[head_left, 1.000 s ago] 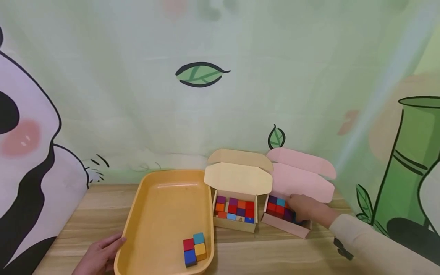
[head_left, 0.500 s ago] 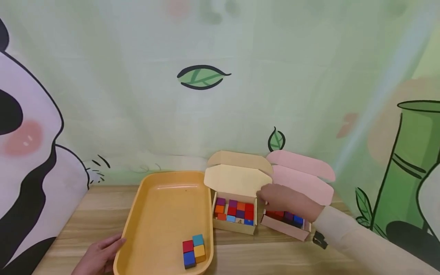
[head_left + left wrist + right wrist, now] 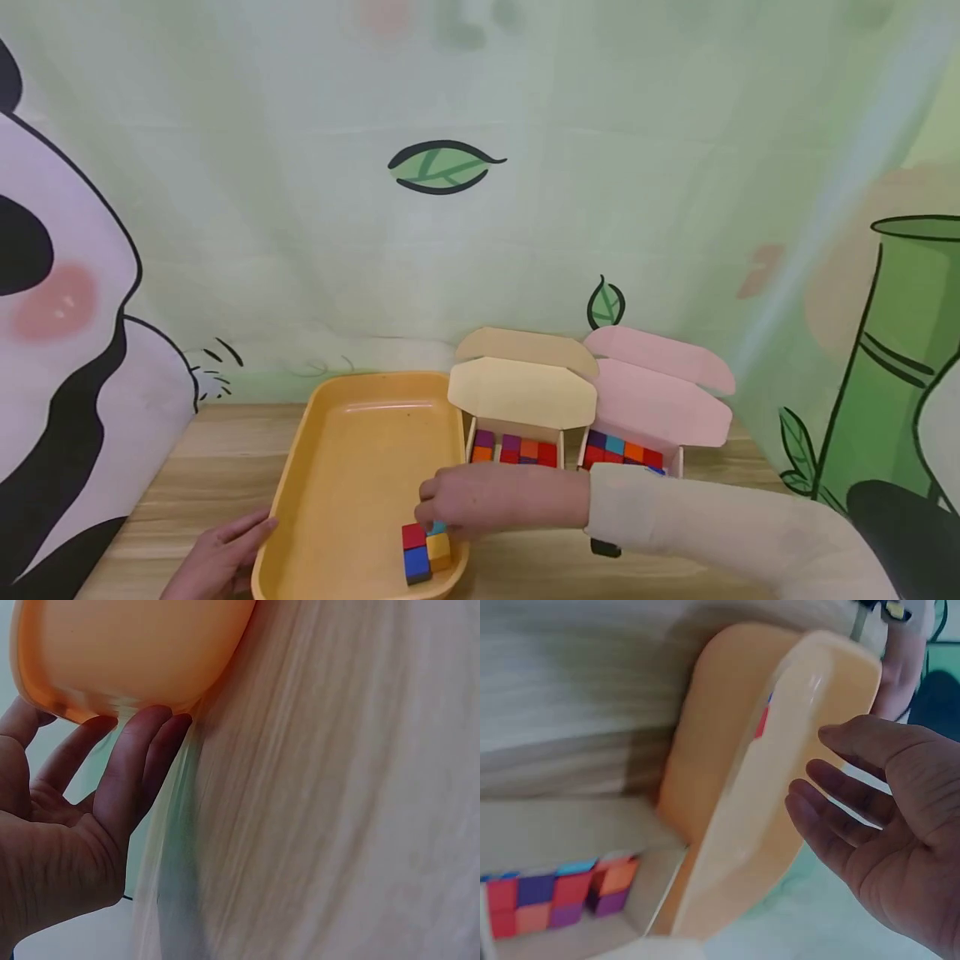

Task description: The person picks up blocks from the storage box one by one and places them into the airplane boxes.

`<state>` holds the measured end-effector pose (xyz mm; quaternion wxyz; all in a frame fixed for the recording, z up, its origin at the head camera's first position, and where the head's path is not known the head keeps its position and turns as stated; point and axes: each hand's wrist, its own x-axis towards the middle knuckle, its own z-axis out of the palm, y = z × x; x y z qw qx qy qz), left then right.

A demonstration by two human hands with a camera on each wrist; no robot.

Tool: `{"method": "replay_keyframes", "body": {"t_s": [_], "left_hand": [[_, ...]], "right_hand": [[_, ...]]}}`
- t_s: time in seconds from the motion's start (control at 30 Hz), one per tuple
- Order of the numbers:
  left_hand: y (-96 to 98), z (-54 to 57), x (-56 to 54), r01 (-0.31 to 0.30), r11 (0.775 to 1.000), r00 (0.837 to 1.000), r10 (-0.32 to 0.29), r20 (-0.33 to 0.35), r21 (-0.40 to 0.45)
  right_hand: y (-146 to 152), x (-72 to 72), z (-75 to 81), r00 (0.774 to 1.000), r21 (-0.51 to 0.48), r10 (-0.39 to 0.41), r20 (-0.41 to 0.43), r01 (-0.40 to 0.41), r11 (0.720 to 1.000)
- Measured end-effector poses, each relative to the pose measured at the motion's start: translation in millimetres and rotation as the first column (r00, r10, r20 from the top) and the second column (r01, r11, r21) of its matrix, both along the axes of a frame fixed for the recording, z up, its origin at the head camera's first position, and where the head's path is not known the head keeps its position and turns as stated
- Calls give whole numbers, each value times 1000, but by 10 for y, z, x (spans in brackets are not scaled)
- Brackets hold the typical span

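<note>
A yellow-orange tray (image 3: 360,475) lies on the table, and my left hand (image 3: 221,554) touches its left side with extended fingers (image 3: 127,765). Near its front right corner are a red block (image 3: 413,536), a blue block (image 3: 417,564), a yellow block (image 3: 438,550) and a turquoise block (image 3: 437,527). My right hand (image 3: 472,497) is over the tray's right edge, partly covering the turquoise block. In the right wrist view, the thumb and fingers of that hand (image 3: 900,817) stand apart, with nothing seen between them.
Right of the tray stands a cream cardboard box (image 3: 561,442), its lid (image 3: 522,390) raised, with several coloured blocks inside. Beside it, a pink box (image 3: 675,462) with a raised lid (image 3: 660,400) also contains blocks. My right forearm hides the fronts of both boxes. A printed curtain (image 3: 300,250) hangs behind.
My right hand has moved left from the pink box, past the cream box, to the tray's right edge. The left hand stays against the tray, and the blocks there keep their places.
</note>
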<state>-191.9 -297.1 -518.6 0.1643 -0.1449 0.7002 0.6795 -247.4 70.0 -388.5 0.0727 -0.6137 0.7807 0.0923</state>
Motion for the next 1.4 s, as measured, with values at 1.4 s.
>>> {"method": "replay_keyframes", "body": {"t_s": [1.4], "left_hand": [[17, -9, 3, -45, 999, 999, 45, 15, -19]], "right_hand": [[-668, 25, -572, 943, 268, 332, -2, -319, 909]]}}
